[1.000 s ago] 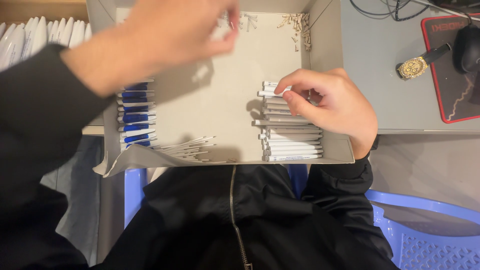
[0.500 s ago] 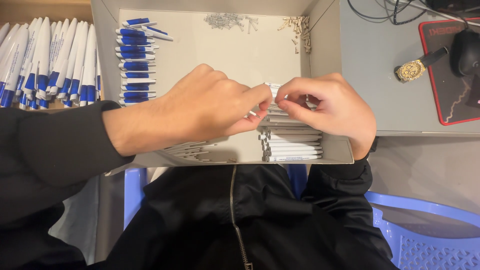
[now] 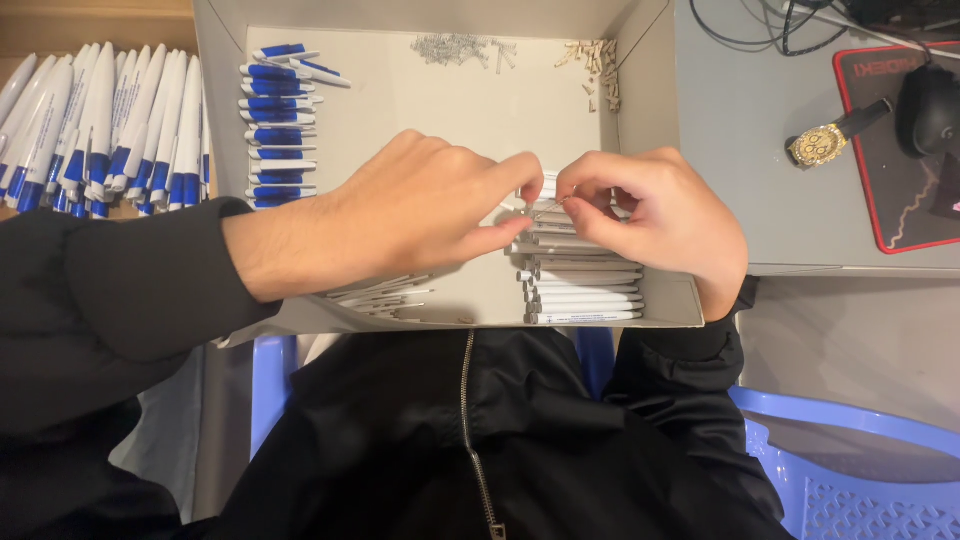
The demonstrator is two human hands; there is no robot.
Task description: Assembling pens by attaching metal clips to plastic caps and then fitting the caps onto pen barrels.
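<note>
Since a moment ago, left hand [image 3: 420, 215] has shifted slightly, both hands' fingers pinching a slim white plastic barrel [image 3: 540, 205] with right hand [image 3: 665, 225] above smooth stacked barrels [image 3: 585, 290] near box [image 3: 660, 310] front-right corner.

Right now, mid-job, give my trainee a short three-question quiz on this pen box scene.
1. True or false: the left hand and right hand meet fingertip to fingertip over the stack of white plastic pen barrels.
2. Where do the blue-and-white pen parts in a neat column lie in the shallow grey cardboard box? A) left side B) right side C) outside it
3. Name the shiny thing on the grey desk right of the box.

Key: 1 true; 2 A; 3 a gold wristwatch.
</note>
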